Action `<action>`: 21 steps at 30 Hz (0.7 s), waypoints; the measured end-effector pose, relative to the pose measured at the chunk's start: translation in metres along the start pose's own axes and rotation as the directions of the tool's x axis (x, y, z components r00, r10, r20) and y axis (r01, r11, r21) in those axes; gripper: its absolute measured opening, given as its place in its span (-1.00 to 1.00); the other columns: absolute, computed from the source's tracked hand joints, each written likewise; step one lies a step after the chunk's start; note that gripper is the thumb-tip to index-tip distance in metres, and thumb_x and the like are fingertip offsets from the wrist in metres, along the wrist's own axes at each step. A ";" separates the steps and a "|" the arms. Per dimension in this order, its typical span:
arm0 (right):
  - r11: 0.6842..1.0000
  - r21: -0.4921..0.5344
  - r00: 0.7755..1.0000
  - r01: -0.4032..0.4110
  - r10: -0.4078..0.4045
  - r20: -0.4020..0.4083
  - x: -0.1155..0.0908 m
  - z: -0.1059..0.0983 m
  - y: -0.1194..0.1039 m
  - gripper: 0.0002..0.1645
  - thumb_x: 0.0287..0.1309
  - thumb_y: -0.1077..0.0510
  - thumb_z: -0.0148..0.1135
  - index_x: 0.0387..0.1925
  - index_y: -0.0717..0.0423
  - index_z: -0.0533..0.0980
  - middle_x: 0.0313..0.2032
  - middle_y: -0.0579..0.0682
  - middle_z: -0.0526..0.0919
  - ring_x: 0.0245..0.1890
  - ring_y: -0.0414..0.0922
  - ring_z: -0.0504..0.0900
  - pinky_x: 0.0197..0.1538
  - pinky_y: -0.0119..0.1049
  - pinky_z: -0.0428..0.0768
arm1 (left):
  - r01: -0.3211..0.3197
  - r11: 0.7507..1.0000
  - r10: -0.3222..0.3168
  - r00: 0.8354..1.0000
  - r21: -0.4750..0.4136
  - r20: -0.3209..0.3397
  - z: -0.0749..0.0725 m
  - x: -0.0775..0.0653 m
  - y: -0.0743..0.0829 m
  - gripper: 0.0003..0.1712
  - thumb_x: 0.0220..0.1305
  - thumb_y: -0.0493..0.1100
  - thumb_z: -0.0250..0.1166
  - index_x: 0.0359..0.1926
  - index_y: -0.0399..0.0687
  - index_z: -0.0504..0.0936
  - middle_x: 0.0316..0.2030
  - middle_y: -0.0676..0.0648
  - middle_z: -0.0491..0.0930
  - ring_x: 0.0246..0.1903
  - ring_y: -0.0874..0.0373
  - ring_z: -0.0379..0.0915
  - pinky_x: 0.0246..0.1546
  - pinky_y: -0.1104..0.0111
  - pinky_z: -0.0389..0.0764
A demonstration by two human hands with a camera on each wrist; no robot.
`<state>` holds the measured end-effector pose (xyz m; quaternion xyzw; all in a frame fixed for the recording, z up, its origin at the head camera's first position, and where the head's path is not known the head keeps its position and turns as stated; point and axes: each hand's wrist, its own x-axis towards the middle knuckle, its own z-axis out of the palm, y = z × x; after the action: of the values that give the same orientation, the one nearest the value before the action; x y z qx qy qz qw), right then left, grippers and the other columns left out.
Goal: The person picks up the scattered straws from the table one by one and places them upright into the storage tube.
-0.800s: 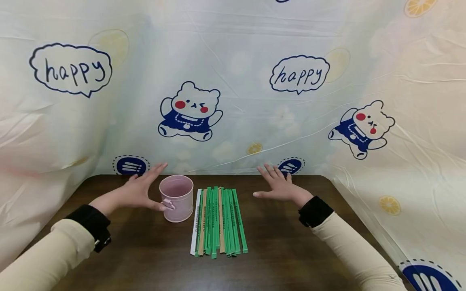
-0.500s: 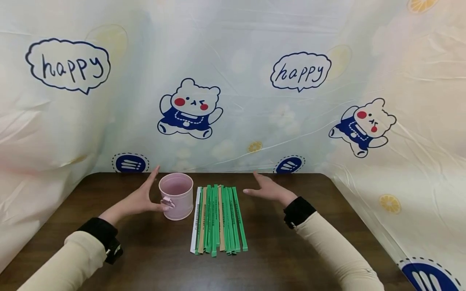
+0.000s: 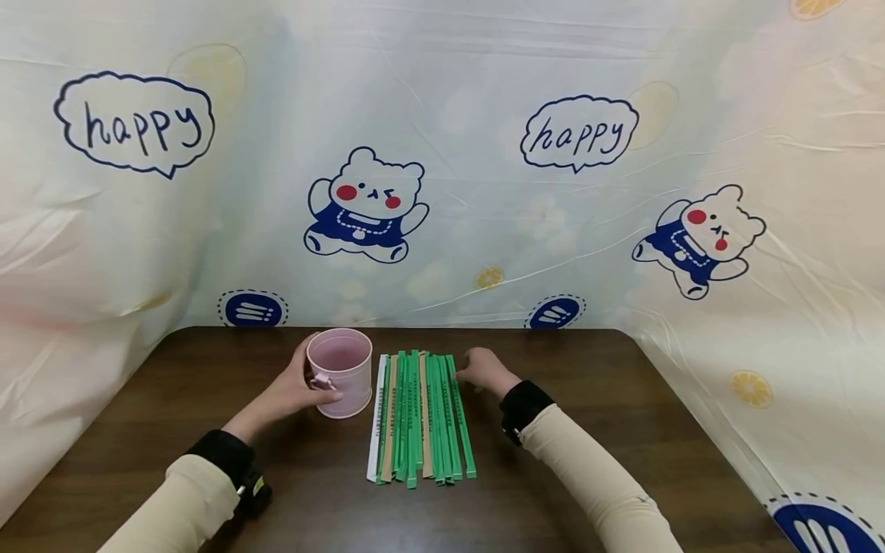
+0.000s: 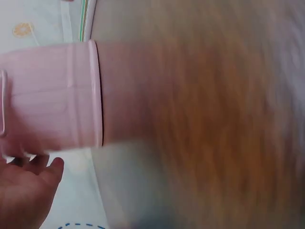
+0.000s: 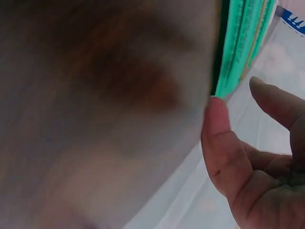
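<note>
On the counter (image 3: 318,491), bucket (image 3: 354,388) left of strips (image 3: 413,415), between left hand (image 3: 293,388) and strips; right hand (image 3: 487,372) at strips' right; backdrop (image 3: 470,223) behind.

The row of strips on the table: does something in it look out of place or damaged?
No damage is visible, but the near ends of the green strips are uneven, and one white strip at the left edge breaks the mostly green colouring. The pink bucket beside them stands upright.

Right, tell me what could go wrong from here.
The right hand is close by the sticks, which lie side by side with no band in view, so a careless sweep might scatter them. The left hand is at the cup, which stands beside the sticks; a shove that way could knock it into them.
</note>
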<state>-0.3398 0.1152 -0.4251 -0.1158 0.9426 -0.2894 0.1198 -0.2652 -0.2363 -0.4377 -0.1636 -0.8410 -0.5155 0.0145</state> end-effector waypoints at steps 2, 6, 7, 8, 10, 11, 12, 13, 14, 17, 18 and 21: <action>1.000 0.014 1.000 0.008 -0.007 -0.016 0.003 0.004 -0.001 -0.61 0.27 0.21 0.36 0.01 0.42 0.56 -0.17 0.24 0.68 -0.39 0.04 0.71 -0.31 -0.22 0.72 | 0.024 1.000 -0.024 1.000 -0.021 -0.013 0.004 0.001 -0.001 0.34 0.03 -0.16 0.56 0.56 -0.27 -0.23 0.40 -0.44 0.15 0.36 -0.36 0.16 0.40 -0.33 0.24; 0.999 0.035 0.999 0.022 -0.021 -0.028 0.009 0.012 -0.001 -0.52 0.23 0.28 0.36 -0.69 0.06 0.32 -0.73 -0.08 0.29 -0.64 -0.05 0.56 -0.45 -0.28 0.66 | 0.067 0.997 -0.069 0.997 -0.042 -0.044 0.009 0.001 -0.004 0.34 0.04 -0.16 0.55 0.56 -0.26 -0.24 0.42 -0.43 0.13 0.37 -0.34 0.17 0.42 -0.33 0.24; 0.999 0.041 1.000 0.018 -0.017 -0.026 0.010 0.014 -0.001 -0.40 0.23 0.30 0.35 -0.74 -0.02 0.20 -0.78 -0.13 0.18 -0.70 -0.07 0.49 -0.47 -0.29 0.63 | 0.074 0.996 -0.076 0.996 -0.044 -0.053 0.011 0.001 -0.004 0.35 0.04 -0.16 0.56 0.56 -0.27 -0.24 0.41 -0.43 0.14 0.36 -0.34 0.18 0.42 -0.33 0.24; 0.999 0.041 1.000 0.012 -0.011 -0.024 0.011 0.015 -0.001 -0.33 0.24 0.30 0.34 -0.76 -0.07 0.10 -0.80 -0.15 0.10 -0.74 -0.10 0.44 -0.49 -0.31 0.61 | 0.079 0.996 -0.082 0.995 -0.041 -0.059 0.011 0.001 -0.005 0.35 0.04 -0.16 0.56 0.56 -0.28 -0.24 0.41 -0.44 0.14 0.36 -0.35 0.19 0.42 -0.33 0.25; 0.999 0.052 1.000 -0.002 0.003 -0.025 0.012 0.017 -0.002 -0.27 0.25 0.33 0.31 -0.78 -0.11 0.03 -0.81 -0.19 0.04 -0.77 -0.17 0.36 -0.50 -0.34 0.58 | 0.094 0.995 -0.097 0.993 -0.038 -0.074 0.013 0.002 -0.004 0.35 0.03 -0.15 0.56 0.56 -0.29 -0.23 0.41 -0.44 0.15 0.36 -0.36 0.20 0.42 -0.34 0.24; 0.998 0.059 1.000 -0.006 0.008 -0.027 0.013 0.017 -0.002 -0.26 0.25 0.34 0.30 -0.78 -0.12 0.02 -0.80 -0.19 0.02 -0.79 -0.18 0.33 -0.50 -0.34 0.58 | 0.098 0.994 -0.101 0.992 -0.039 -0.080 0.014 0.002 -0.004 0.34 0.03 -0.16 0.57 0.56 -0.30 -0.22 0.41 -0.44 0.16 0.36 -0.36 0.20 0.42 -0.33 0.24; 0.998 0.064 1.000 -0.012 0.014 -0.028 0.013 0.018 -0.003 -0.25 0.25 0.34 0.30 -0.78 -0.11 0.02 -0.80 -0.20 0.01 -0.80 -0.19 0.31 -0.49 -0.34 0.58 | 0.104 0.994 -0.107 0.991 -0.036 -0.082 0.014 0.002 -0.004 0.34 0.03 -0.15 0.57 0.56 -0.30 -0.22 0.41 -0.44 0.16 0.36 -0.35 0.20 0.42 -0.33 0.24; 0.998 0.066 0.999 -0.018 0.020 -0.028 0.013 0.018 -0.004 -0.25 0.26 0.35 0.29 -0.79 -0.11 0.02 -0.79 -0.20 0.00 -0.80 -0.20 0.31 -0.48 -0.35 0.58 | 0.111 0.993 -0.114 0.990 -0.029 -0.084 0.015 0.002 -0.004 0.34 0.04 -0.14 0.57 0.56 -0.30 -0.21 0.41 -0.43 0.17 0.37 -0.35 0.20 0.42 -0.33 0.25; 0.997 0.068 0.999 -0.021 0.023 -0.032 0.013 0.018 -0.004 -0.25 0.25 0.36 0.28 -0.79 -0.11 0.02 -0.79 -0.20 0.00 -0.80 -0.20 0.32 -0.47 -0.34 0.60 | 0.121 0.992 -0.123 0.989 -0.027 -0.085 0.015 0.002 -0.004 0.33 0.04 -0.13 0.56 0.55 -0.29 -0.21 0.41 -0.43 0.16 0.37 -0.35 0.20 0.43 -0.32 0.25; 0.997 0.074 0.999 -0.035 0.038 -0.037 0.014 0.019 -0.007 -0.26 0.26 0.37 0.27 -0.80 -0.10 0.03 -0.80 -0.20 0.00 -0.78 -0.18 0.35 -0.45 -0.31 0.64 | 0.150 0.988 -0.152 0.985 -0.023 -0.084 0.015 0.003 -0.003 0.30 0.07 -0.10 0.55 0.55 -0.27 -0.20 0.43 -0.41 0.15 0.38 -0.34 0.19 0.43 -0.31 0.26; 0.997 0.072 0.998 -0.040 0.043 -0.038 0.014 0.020 -0.008 -0.26 0.26 0.38 0.26 -0.79 -0.10 0.03 -0.80 -0.19 0.00 -0.77 -0.18 0.37 -0.44 -0.30 0.65 | 0.161 0.987 -0.162 0.983 -0.017 -0.082 0.015 0.004 -0.003 0.30 0.08 -0.08 0.54 0.55 -0.26 -0.20 0.43 -0.41 0.15 0.39 -0.33 0.19 0.43 -0.31 0.26; 0.996 0.064 0.997 -0.060 0.063 -0.042 0.015 0.021 -0.010 -0.30 0.27 0.38 0.25 -0.77 -0.09 0.06 -0.79 -0.17 0.06 -0.73 -0.16 0.43 -0.43 -0.29 0.66 | 0.167 0.986 -0.167 0.983 -0.010 -0.079 0.016 0.004 -0.002 0.28 0.10 -0.09 0.53 0.55 -0.28 -0.21 0.43 -0.42 0.14 0.39 -0.35 0.18 0.44 -0.31 0.25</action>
<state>-0.3459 0.0922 -0.4388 -0.0766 0.9385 -0.3176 0.1117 -0.2674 -0.2222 -0.4456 -0.0719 -0.8496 -0.5226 0.0044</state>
